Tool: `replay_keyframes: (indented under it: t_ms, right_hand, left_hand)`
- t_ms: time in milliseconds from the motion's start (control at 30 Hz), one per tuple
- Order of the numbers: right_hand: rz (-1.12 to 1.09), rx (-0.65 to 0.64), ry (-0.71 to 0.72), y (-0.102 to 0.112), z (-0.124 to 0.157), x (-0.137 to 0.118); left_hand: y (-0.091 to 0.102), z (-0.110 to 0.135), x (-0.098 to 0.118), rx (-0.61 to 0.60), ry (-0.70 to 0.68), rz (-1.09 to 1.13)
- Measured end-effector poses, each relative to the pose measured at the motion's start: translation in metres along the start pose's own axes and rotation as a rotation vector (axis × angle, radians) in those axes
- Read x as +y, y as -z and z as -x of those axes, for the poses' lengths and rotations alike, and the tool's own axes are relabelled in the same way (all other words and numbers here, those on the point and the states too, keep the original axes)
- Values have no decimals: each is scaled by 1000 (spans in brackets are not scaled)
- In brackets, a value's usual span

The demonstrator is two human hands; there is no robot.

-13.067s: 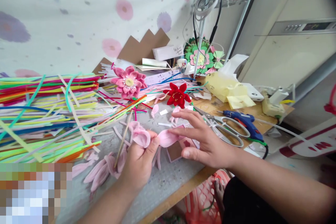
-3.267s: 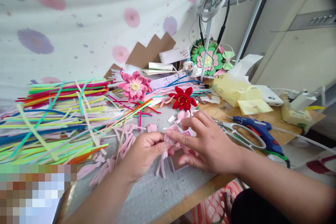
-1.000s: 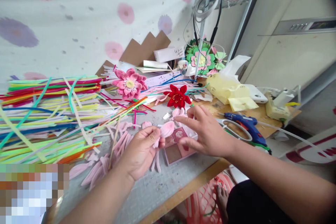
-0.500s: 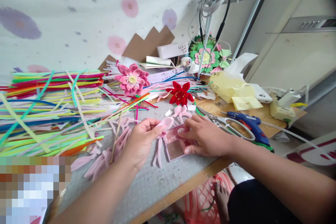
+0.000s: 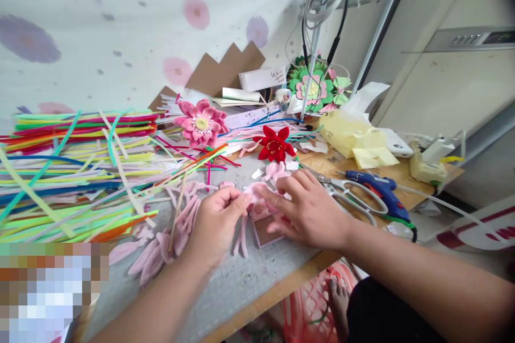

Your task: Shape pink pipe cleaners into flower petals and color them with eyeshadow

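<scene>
My left hand (image 5: 217, 220) pinches a pale pink fuzzy chenille-stem petal (image 5: 251, 192) between thumb and fingertips. My right hand (image 5: 309, 211) reaches in from the right, its fingers apart and the index fingertip resting on the petal. Beneath that hand lies a small pink-framed makeup palette (image 5: 266, 231) with square compartments; one near compartment is brown, and the hand hides part of the rest. Pink chenille strips (image 5: 240, 241) hang or lie beside the palette. More pink petals (image 5: 151, 257) are piled left of my left forearm.
Bundles of coloured chenille stems (image 5: 80, 171) cover the left side. A pink flower (image 5: 201, 123) and a red flower (image 5: 276, 143) stand behind my hands. Scissors (image 5: 356, 195) and a blue glue gun (image 5: 378, 190) lie to the right. A grey cutting mat (image 5: 225, 295) covers the wooden table.
My right index finger has moved from the palette onto the petal. The petal in my left hand is tilted lower and partly covered by that finger.
</scene>
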State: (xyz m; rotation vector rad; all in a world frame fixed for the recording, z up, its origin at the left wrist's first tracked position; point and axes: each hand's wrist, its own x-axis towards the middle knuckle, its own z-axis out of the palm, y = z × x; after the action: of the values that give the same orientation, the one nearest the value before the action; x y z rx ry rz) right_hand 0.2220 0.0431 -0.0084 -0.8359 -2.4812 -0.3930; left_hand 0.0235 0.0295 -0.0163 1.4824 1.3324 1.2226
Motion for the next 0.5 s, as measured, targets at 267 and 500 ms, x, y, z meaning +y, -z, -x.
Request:
replay_keyframes:
  t_ms: [267,500]
  right_hand:
    - [30,15,-21,-1,-2,-1]
    - [-6,-13,-50,1,-4,-5]
  left_hand:
    - [1,2,0,-3,5,65]
    - [0,5,3,17,-62,-183]
